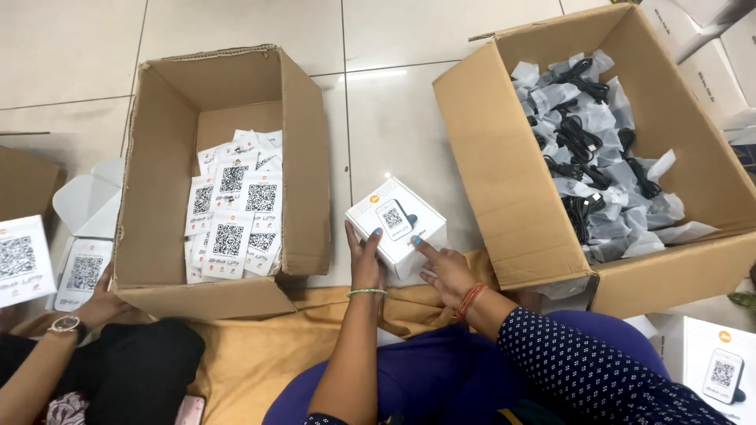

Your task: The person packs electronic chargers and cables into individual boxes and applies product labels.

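Note:
A small white product box (396,226) with a picture of a device on its lid rests on the tiled floor in front of me. My left hand (365,260) lies against its near left side, fingers spread along the edge. At the box's near right corner my right hand (446,270) touches it with the index finger pointing at the side. Neither hand lifts it.
An open carton (302,157) of white code cards stands at left. A larger carton (504,181) at right holds bagged black cables. Another person's hand (101,303) with a wristwatch rests by white boxes at far left. More white boxes (713,370) sit at lower right.

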